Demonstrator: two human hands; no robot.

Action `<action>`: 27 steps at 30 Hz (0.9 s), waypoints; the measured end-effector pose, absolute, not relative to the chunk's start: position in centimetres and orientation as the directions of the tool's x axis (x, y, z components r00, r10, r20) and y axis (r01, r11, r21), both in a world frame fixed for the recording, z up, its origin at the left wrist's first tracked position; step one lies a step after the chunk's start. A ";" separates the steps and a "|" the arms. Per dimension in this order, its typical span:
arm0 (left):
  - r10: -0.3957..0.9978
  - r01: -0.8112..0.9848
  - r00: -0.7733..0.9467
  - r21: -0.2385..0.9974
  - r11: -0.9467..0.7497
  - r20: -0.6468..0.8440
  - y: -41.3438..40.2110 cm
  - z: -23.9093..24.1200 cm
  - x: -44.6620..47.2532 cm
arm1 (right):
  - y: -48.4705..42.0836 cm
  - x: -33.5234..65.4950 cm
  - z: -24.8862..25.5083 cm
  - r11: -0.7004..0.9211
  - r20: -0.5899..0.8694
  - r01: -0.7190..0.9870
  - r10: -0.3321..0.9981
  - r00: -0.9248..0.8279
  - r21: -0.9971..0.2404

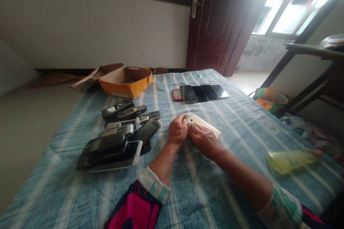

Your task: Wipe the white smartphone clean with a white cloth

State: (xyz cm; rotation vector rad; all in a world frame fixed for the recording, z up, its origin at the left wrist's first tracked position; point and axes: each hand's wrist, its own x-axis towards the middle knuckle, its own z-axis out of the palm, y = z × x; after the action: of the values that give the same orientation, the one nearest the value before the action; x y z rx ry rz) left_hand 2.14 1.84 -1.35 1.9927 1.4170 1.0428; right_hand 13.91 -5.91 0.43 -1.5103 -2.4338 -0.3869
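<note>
A white phone (205,125) lies on the blue striped cloth (215,186) in front of me. My left hand (177,130) is curled, with its fingertips pinched at the phone's near end. My right hand (202,139) rests on the phone and its fingers meet the left hand's at that same corner. A small pale thing sits between the fingertips; I cannot make out what it is. A pile of several old phones (120,132) lies to the left of my hands.
A row of several phones (200,93), one of them pink, lies further back. An open orange cardboard box (126,80) stands at the back left. A yellow-green bottle (291,159) lies on its side at the right. A dark door and a table frame stand beyond.
</note>
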 end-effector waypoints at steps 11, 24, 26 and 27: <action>0.928 0.568 0.182 0.735 -0.370 0.326 1.8 -1.7 2.2 | -12.7 18.7 -1.8 0.487 0.612 0.860 0.636 -0.469 0.153; 0.912 0.582 0.203 0.705 -0.405 0.357 1.7 -2.0 2.2 | -5.9 14.6 -0.1 0.455 0.364 0.889 0.819 -0.443 0.057; 0.910 0.583 0.204 0.702 -0.408 0.360 1.7 -2.0 2.2 | -5.8 14.5 0.0 0.464 0.353 0.884 0.818 -0.454 0.061; 0.909 0.584 0.205 0.699 -0.412 0.364 1.7 -2.0 2.2 | -6.2 14.6 -0.1 0.468 0.362 0.881 0.812 -0.457 0.063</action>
State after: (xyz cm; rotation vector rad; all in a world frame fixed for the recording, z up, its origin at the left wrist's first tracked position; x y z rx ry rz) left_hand 2.15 1.70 -2.03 2.0759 1.3888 1.0690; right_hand 14.60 -6.17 -0.06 -1.4457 -2.4379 -0.3514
